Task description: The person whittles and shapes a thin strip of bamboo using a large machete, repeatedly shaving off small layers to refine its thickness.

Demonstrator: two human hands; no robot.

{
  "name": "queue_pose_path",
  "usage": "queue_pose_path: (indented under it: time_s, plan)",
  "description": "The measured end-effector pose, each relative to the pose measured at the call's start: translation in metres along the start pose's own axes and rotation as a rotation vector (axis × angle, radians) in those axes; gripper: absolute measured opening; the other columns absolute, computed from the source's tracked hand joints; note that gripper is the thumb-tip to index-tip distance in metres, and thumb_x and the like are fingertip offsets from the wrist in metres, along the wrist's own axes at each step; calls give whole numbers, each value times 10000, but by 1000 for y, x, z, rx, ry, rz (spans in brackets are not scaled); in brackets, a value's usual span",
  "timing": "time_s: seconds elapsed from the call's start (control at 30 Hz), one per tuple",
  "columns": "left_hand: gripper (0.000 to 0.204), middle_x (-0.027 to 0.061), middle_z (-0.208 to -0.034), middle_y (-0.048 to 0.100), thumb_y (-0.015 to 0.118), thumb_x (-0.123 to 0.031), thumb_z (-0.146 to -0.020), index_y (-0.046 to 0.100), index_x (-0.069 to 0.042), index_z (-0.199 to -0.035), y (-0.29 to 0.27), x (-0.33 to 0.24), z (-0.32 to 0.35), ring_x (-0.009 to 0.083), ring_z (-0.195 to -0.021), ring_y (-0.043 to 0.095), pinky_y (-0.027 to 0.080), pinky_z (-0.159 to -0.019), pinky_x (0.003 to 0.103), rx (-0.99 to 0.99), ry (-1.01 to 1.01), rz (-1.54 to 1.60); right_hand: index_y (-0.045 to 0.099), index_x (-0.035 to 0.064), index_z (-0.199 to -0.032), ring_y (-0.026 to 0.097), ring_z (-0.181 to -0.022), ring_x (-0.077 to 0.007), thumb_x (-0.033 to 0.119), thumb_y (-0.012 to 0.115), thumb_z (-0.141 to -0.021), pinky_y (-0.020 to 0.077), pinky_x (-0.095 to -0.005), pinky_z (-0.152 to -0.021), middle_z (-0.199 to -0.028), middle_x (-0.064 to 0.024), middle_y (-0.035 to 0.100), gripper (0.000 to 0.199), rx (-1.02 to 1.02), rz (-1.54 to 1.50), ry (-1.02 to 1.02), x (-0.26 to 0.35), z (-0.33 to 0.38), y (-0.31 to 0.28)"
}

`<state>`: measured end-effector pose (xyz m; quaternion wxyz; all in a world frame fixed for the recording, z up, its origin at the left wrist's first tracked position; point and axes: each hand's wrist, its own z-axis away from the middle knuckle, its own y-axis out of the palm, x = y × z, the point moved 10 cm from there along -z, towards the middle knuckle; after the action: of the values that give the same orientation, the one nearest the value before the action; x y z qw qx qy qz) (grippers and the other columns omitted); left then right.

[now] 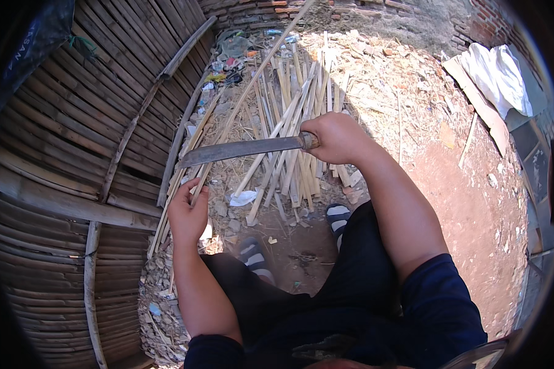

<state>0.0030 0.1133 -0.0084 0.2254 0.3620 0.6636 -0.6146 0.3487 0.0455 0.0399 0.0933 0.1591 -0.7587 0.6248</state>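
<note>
Machete (246,149) lies nearly level, its blade tip pointing to nine o'clock, the handle clenched in the right hand (335,138). Left hand (188,212) grasps a long bamboo strip (252,83) running toward one o'clock.

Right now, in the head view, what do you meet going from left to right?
Woven bamboo wall → left hand gripping a long bamboo strip → grey machete blade → right hand → white cloth.
</note>
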Motion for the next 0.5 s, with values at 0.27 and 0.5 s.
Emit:
queue_pose_path:
  time_s: [0.27,0.5]
  plan:
    - [353,-39,-721,503,783,-203,-942,736,-7,-1231,-10,13,-3,68,-627,399,353,-555,276,-71,43,70,737,62,-1008,718,-852,-377,349,797,-886,550,-475,-773,-870,-188,735,317,-262,-195,441,-97,14,-33]
    - [350,-14,-775,582,760,-197,-968,711,25,-1235,-3,9,-4,61,-694,475,392,-607,269,-56,62,68,756,104,-1067,725,-884,-384,310,791,-862,566,-491,-796,-903,-182,745,293,-120,-47,211,-49,8,-19]
